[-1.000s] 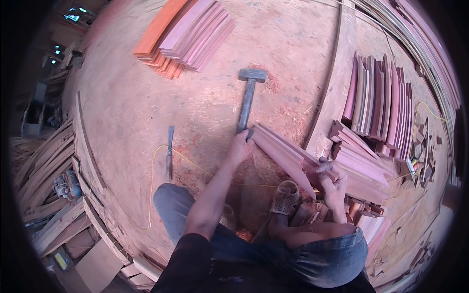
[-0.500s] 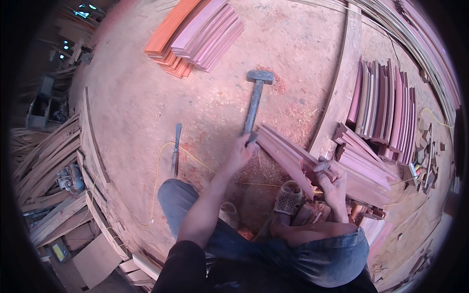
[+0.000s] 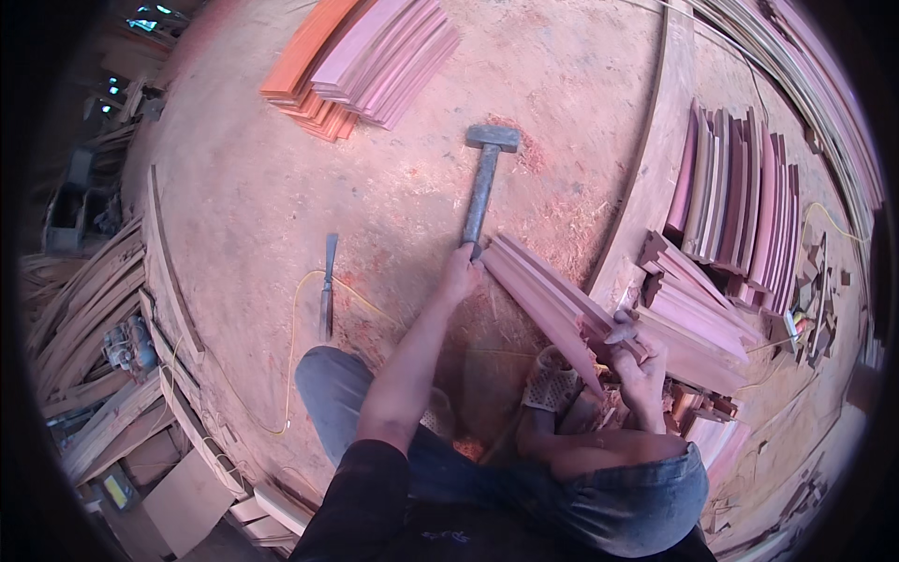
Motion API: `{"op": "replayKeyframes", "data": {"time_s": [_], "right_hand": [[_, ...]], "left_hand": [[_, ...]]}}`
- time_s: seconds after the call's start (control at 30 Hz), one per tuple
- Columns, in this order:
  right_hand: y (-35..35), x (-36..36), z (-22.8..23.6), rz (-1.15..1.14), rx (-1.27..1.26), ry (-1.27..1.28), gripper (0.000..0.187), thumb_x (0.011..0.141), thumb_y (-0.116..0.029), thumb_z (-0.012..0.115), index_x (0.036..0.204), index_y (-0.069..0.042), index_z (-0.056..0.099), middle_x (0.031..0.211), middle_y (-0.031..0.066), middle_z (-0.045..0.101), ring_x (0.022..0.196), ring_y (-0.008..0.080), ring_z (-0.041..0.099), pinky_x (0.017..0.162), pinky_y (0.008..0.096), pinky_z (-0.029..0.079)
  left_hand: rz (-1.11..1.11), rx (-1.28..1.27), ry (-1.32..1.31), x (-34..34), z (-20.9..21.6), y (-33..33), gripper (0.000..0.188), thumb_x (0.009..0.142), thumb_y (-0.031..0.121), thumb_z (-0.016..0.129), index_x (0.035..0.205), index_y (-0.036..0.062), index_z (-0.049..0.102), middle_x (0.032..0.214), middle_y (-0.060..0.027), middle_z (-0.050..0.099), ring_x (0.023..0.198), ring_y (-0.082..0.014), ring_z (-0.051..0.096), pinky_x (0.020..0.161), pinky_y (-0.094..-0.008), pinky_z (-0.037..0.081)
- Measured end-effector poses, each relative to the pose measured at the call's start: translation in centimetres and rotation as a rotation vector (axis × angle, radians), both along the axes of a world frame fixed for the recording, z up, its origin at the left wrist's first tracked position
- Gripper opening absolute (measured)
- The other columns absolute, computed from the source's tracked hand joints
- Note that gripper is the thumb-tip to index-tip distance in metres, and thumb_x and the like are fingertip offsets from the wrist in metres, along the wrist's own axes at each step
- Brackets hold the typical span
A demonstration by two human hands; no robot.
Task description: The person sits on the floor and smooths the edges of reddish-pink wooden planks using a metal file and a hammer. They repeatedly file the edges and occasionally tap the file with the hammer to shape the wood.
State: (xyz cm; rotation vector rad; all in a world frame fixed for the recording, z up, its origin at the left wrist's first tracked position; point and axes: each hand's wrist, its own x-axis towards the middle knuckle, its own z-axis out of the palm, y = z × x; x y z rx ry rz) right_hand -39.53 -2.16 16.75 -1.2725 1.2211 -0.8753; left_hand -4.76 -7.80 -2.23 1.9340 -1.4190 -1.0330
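A hammer (image 3: 482, 178) with a grey block head points away from me, and my left hand (image 3: 461, 273) is closed round the near end of its handle. To the right of that hand, grooved pinkish wooden strips (image 3: 543, 290) slant toward me. My right hand (image 3: 640, 363) is closed on their near end, its thumb and fingers bent over the wood. What lies under its palm is hidden. Left of my left forearm lies a chisel (image 3: 328, 286) on the floor.
Stacked curved boards (image 3: 375, 66), orange and pink, lie at the far left. A long plank (image 3: 646, 159) runs along the right, beside rows of upright wooden strips (image 3: 735, 187). A yellow cord (image 3: 292, 347) crosses the floor. Timber scraps (image 3: 84, 309) crowd the left edge.
My left hand has moved slightly and now closes round the hammer's handle end. The right hand keeps its hold on the wooden strips. The whole view has shifted a little.
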Motion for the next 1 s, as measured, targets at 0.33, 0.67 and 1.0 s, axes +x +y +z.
{"op": "replayKeyframes", "data": {"time_s": [0.33,0.67,1.0], "right_hand": [[-0.7,2.0,1.4,0.006,-0.011,-0.038,0.019,0.088,0.003,0.052,0.095,-0.001,0.069,0.09,0.0067,0.07,0.11,0.0197,0.065,0.12,0.0436,0.035],[0.2,1.1,0.8,0.009,-0.006,-0.055,0.017,0.087,0.002,0.056,0.095,-0.001,0.07,0.092,0.0061,0.071,0.119,0.0217,0.062,0.118,0.0406,0.037],[0.0,1.0,0.6,0.03,-0.064,-0.043,0.018,0.086,0.005,0.054,0.093,-0.001,0.069,0.085,0.0049,0.071,0.098,0.0144,0.066,0.121,0.0397,0.035]], "left_hand": [[-0.375,0.021,0.226,-13.4,25.6,10.3,0.04,0.097,0.008,0.06,0.135,0.0012,0.058,0.091,-0.0287,0.069,0.083,-0.0439,0.073,0.068,-0.0475,0.057],[-0.044,0.043,-0.04,0.1,5.4,1.0,0.023,0.099,0.015,0.055,0.112,0.0008,0.068,0.084,-0.0129,0.071,0.077,-0.0208,0.069,0.071,-0.0382,0.054],[-0.059,0.042,-0.182,-1.3,3.1,0.1,0.021,0.094,0.015,0.054,0.104,0.0025,0.068,0.088,-0.025,0.071,0.088,-0.0414,0.071,0.079,-0.0515,0.054]]}}
